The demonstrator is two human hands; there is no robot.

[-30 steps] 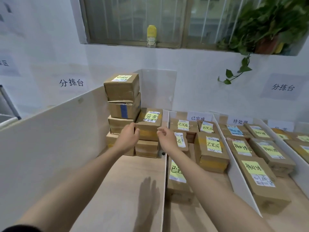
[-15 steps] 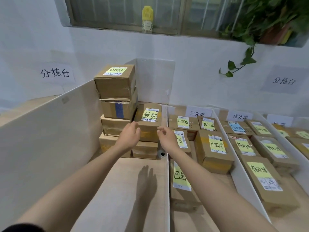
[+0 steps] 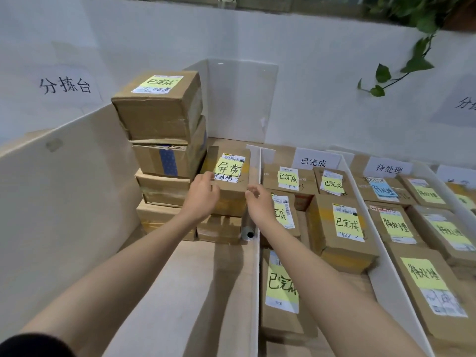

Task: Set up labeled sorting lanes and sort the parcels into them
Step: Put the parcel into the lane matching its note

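A brown parcel [image 3: 231,188] with a yellow handwritten note lies on top of another box in the left lane, next to a tall stack of parcels [image 3: 159,119]. My left hand [image 3: 203,195] touches its front left corner, fingertips at the edge of the note. My right hand [image 3: 260,206] hovers at its front right corner with loosely curled fingers and holds nothing. The middle lane holds several parcels [image 3: 345,228] with yellow notes behind a printed lane label [image 3: 315,161]. The lane to the right has its own label [image 3: 387,167] and several parcels [image 3: 427,284].
White dividers [image 3: 255,279] separate the lanes. A tall white board [image 3: 64,189] walls off the left side. A small metal cylinder [image 3: 248,231] lies beside the divider under my right wrist. A paper sign [image 3: 65,85] hangs on the wall, and a plant [image 3: 412,47] trails at top right.
The view has tilted down and moved closer to the boxes. Both hands stay at the noted parcel's front corners; my left hand now overlaps the edge of its note.
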